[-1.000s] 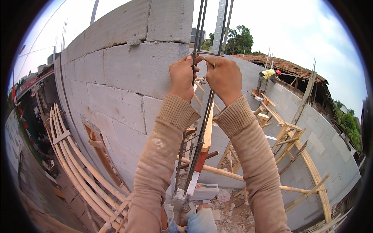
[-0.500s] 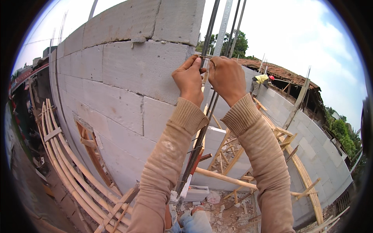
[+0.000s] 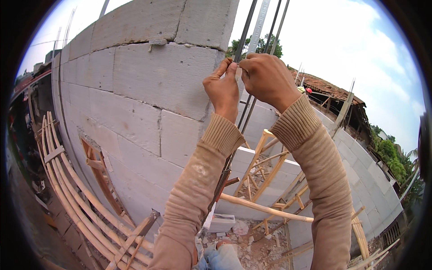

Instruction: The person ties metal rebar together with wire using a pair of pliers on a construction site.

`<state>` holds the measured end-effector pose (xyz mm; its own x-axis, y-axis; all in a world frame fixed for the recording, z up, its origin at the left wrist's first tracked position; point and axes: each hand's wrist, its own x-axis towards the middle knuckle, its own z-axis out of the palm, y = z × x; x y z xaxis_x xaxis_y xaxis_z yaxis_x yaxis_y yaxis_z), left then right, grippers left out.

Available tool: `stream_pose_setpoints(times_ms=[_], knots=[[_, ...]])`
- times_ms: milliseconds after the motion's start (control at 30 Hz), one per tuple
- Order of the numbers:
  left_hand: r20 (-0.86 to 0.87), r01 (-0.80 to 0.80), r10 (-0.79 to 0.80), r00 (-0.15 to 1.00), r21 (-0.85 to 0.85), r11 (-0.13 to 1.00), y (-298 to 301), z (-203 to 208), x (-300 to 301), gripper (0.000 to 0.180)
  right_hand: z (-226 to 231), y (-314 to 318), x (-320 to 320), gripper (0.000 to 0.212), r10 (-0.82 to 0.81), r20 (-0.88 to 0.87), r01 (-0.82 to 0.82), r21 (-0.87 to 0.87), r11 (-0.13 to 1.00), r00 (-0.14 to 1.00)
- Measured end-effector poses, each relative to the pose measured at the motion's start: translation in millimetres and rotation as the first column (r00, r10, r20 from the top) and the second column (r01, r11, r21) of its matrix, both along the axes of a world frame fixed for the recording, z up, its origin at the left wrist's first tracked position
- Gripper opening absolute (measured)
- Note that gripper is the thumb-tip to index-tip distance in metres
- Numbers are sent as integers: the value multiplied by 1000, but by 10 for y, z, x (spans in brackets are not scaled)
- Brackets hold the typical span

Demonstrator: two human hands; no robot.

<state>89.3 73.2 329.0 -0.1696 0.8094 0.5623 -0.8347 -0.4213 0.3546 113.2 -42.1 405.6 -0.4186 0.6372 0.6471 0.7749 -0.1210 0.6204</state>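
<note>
Both arms are raised in brown knit sleeves to a bundle of upright steel rebars (image 3: 245, 36) at the end of a light grey block wall (image 3: 157, 72). My left hand (image 3: 223, 92) is closed, thumb and forefinger pinching a thin dark wire (image 3: 237, 65) beside the bars. Just right of it, my right hand (image 3: 270, 80) is closed with its fingers curled down over the wire's other end. Fingers hide most of the wire. A pale perforated metal strip (image 3: 258, 29) stands among the rebars, behind the hands.
Long bamboo poles (image 3: 76, 180) run along the wall's left side, below me. Under my arms are a bamboo crossbar (image 3: 265, 208), wooden framing (image 3: 258, 157) and rubble (image 3: 252, 240). At the right, beyond another block wall (image 3: 360, 166), a co-worker's red helmet (image 3: 308, 90) shows.
My view has shifted slightly. The right hand has turned and its elbow swung outward to the right. My left hand keeps its pinch. The co-worker is now mostly hidden behind my right hand and wrist.
</note>
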Motion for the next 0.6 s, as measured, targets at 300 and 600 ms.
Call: stream_pose_setpoints(times_ms=[300,600], knots=[[122,119,-118,985,-4,993,-103,39,-15,14,578,120,-384,10,-199,364,223,-24,975,910],[155,80,-66,986,-87,993,-213,74,-47,15,598,260,-675,6,-387,197,404,-53,913,901]])
